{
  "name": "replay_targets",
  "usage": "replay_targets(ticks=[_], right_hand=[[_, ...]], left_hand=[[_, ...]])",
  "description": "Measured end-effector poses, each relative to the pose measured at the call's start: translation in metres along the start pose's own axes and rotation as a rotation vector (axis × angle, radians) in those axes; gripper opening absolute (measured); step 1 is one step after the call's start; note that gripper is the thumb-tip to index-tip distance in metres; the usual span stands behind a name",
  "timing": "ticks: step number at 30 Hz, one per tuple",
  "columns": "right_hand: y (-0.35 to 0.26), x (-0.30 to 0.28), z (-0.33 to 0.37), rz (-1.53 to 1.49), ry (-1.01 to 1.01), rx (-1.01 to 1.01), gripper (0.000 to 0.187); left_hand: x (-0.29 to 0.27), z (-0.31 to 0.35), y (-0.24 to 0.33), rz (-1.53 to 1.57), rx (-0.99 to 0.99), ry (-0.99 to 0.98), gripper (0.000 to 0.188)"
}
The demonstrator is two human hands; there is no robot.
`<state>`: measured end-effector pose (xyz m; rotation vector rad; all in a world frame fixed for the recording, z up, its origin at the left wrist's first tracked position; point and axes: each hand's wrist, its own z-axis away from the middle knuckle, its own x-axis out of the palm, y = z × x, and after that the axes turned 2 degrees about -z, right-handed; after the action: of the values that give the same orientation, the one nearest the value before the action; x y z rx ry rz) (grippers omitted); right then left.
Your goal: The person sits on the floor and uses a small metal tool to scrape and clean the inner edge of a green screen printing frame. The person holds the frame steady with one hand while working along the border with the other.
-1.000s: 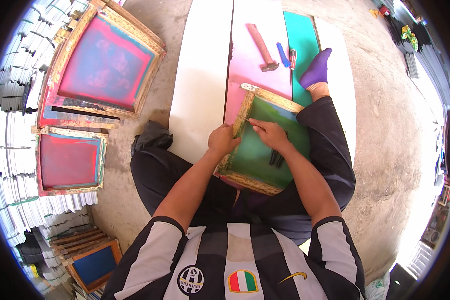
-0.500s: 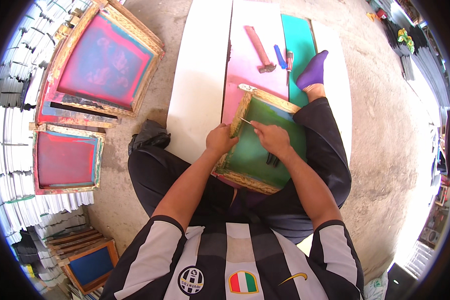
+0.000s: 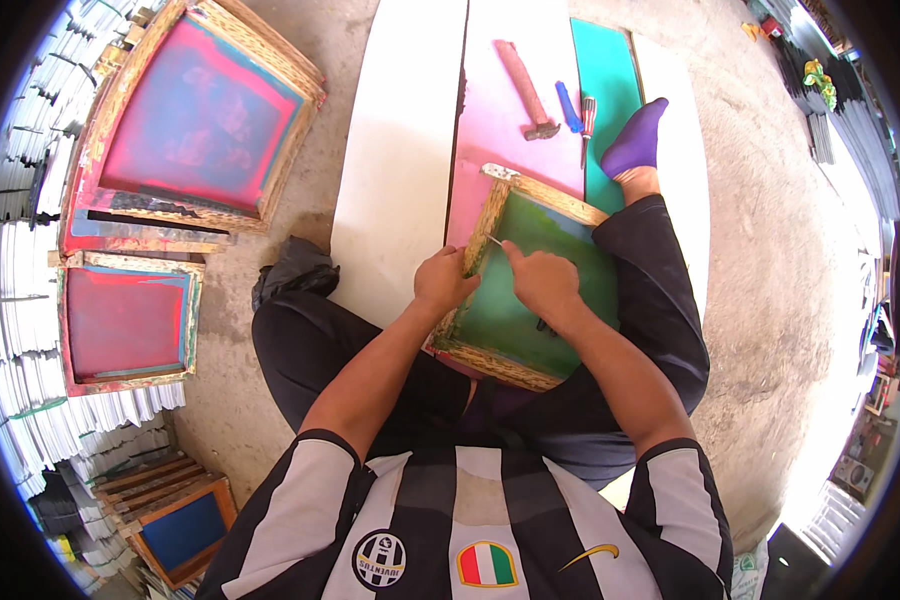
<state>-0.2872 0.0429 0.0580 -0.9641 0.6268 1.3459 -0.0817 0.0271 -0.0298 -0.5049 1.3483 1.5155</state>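
Observation:
On my lap rests a wooden-framed printing screen (image 3: 556, 368) with green mesh, its surface streaked and stained. My left hand (image 3: 444, 280) is closed around the left rail of the frame, thumb toward the mesh. My right hand (image 3: 545, 283) is closed over the mesh near that rail, the index finger stretched along a thin metal-tipped tool (image 3: 495, 239). The tip meets the inner edge of the rail; the rest of the tool is hidden by the hand. Dark handle ends (image 3: 543, 325) show below my right wrist, and I cannot tell whether they belong to it.
Ahead, on white, pink and teal boards (image 3: 400, 120), lie a hammer (image 3: 526, 90), a blue-handled tool (image 3: 569, 107) and a screwdriver (image 3: 588, 125). Pink-and-blue screens (image 3: 205, 120) stand at the left beside stacked sheets (image 3: 15, 290). A black bag (image 3: 295, 272) sits by my left knee.
My right hand has shifted slightly right along with the tool, and less of the metal tip shows. The dark handle ends are more covered. My left hand keeps its grip on the frame.

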Motion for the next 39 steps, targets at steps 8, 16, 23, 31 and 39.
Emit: replay_targets(ticks=[8,16,23,31,39], right_hand=[[0.051,0.072,-0.020,-0.362,0.272,-0.154,0.043],[0.068,0.082,-0.035,-0.660,0.301,-0.277,0.039],[0.031,0.031,-0.009,-0.169,0.103,-0.031,0.037],[0.036,0.031,-0.010,-0.297,0.145,-0.087,0.036],[0.073,0.074,-0.049,-0.954,0.094,-0.235,0.040]], left_hand=[[0.000,-0.001,-0.003,-0.007,0.076,0.031,0.045],[0.004,-0.004,-0.001,0.006,0.056,0.058,0.044],[0.008,0.000,-0.010,-0.006,0.047,0.081,0.042],[0.004,0.000,-0.004,-0.018,0.044,0.054,0.042],[0.005,-0.006,-0.001,-0.069,0.016,-0.009,0.045]])
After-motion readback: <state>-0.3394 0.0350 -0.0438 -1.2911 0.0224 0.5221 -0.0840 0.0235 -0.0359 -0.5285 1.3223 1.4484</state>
